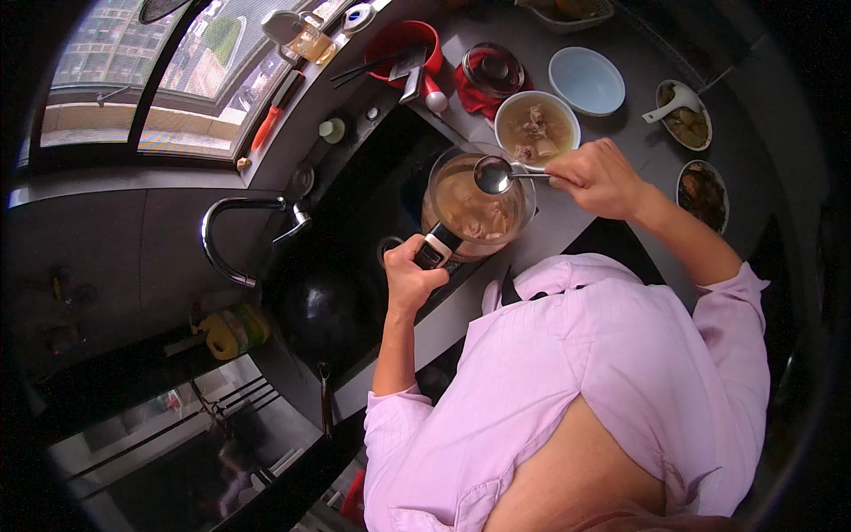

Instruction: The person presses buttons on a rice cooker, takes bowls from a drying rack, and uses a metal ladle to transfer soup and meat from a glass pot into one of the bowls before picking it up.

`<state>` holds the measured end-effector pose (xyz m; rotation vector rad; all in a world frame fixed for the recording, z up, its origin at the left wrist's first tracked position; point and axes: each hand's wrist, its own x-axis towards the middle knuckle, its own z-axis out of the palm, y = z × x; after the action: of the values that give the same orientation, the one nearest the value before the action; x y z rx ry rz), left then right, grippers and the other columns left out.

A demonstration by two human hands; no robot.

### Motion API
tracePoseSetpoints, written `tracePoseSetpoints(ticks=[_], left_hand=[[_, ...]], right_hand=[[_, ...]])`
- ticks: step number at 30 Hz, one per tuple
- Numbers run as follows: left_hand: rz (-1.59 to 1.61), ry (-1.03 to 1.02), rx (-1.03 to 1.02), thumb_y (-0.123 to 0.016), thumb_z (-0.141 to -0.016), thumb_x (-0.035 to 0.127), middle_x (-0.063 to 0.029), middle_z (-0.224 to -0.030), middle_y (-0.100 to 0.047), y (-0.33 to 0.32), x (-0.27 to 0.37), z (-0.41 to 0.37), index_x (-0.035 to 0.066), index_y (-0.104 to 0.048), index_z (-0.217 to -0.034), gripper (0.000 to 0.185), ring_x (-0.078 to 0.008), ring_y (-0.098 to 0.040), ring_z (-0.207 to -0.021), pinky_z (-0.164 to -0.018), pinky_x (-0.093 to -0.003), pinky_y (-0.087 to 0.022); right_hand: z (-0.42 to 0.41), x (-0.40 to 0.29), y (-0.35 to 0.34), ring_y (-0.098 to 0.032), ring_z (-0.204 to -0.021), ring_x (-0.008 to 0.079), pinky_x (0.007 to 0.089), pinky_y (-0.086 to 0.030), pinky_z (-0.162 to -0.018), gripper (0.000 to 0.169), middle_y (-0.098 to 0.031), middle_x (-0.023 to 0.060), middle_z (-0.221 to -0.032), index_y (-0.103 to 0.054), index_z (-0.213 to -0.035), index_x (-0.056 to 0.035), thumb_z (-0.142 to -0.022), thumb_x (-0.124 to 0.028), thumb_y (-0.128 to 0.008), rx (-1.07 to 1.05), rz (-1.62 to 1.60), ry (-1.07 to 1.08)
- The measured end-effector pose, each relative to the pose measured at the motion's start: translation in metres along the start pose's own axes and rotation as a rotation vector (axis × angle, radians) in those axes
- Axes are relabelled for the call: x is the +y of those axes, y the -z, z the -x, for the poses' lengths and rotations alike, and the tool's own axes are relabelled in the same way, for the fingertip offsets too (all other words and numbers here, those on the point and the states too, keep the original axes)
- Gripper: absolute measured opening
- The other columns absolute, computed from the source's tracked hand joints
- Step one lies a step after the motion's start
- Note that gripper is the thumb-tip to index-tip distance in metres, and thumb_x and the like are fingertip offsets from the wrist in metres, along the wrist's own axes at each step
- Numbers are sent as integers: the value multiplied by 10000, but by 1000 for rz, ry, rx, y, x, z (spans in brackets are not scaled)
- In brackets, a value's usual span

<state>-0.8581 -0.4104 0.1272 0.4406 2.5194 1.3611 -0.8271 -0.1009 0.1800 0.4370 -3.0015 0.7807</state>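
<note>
My left hand (410, 274) grips the black-and-beige handle (435, 249) of a clear glass pot (525, 209). Inside the pot are cloudy broth and pieces of meat (482, 219). With my right hand (602, 178) I hold a metal spoon (493, 175) by its handle, its bowl over the pot's far side. Just beyond the pot stands a white bowl (503, 113) of broth with chunks of meat (534, 123). The spoon's handle passes close to that bowl's near rim; whether they touch I cannot tell.
A pale bowl (586, 80) and a lidded pot (492, 70) on red cloth stand behind. Two oval dishes of food (685, 126) (703, 197) are at the right. Left lie the dark sink (359, 219), a chrome faucet (223, 233), a wok (326, 312) and a red basin (425, 40).
</note>
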Motion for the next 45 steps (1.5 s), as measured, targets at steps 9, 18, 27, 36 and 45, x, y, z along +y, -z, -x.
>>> tracePoseSetpoints(ticks=[9,18,27,36,45], left_hand=[[5,-64,47,-627,-452,85,-3,-524,-420,0,8,11,-7,-530,-647,236,-59,-376,-494,-455,-221,-324],[-31,-126,78,-629,-446,104,-62,-511,-460,0,-2,21,-11,-551,-658,253,-121,-430,-457,-461,-258,-371],[-12,-132,24,-636,-462,112,-106,-526,-515,6,2,30,0,-575,-671,246,-180,-503,-453,-475,-277,-413],[126,-76,47,-619,-470,96,-16,-516,-443,15,-22,27,-22,-550,-664,238,-83,-404,-473,-448,-229,-341],[213,5,112,-599,-487,63,11,-521,-426,13,-36,28,-18,-514,-643,195,-57,-378,-491,-445,-222,-314]], right_hand=[[-36,-23,2,-594,-600,342,422,-464,-556,131,-592,202,-629,-639,-639,-16,-583,-88,-544,-188,291,43],[-53,-48,-3,-623,-652,313,400,-483,-576,164,-620,187,-680,-651,-672,-11,-604,-111,-541,-290,452,1],[-48,-59,-20,-624,-636,300,389,-485,-564,146,-617,156,-649,-642,-656,-25,-592,-134,-570,-323,502,29],[-11,-43,-6,-575,-575,272,352,-440,-509,48,-568,106,-615,-589,-709,-53,-670,-50,-618,-41,144,214],[32,14,-41,-590,-610,278,372,-447,-520,96,-588,115,-675,-590,-813,-43,-722,-73,-586,408,183,-64]])
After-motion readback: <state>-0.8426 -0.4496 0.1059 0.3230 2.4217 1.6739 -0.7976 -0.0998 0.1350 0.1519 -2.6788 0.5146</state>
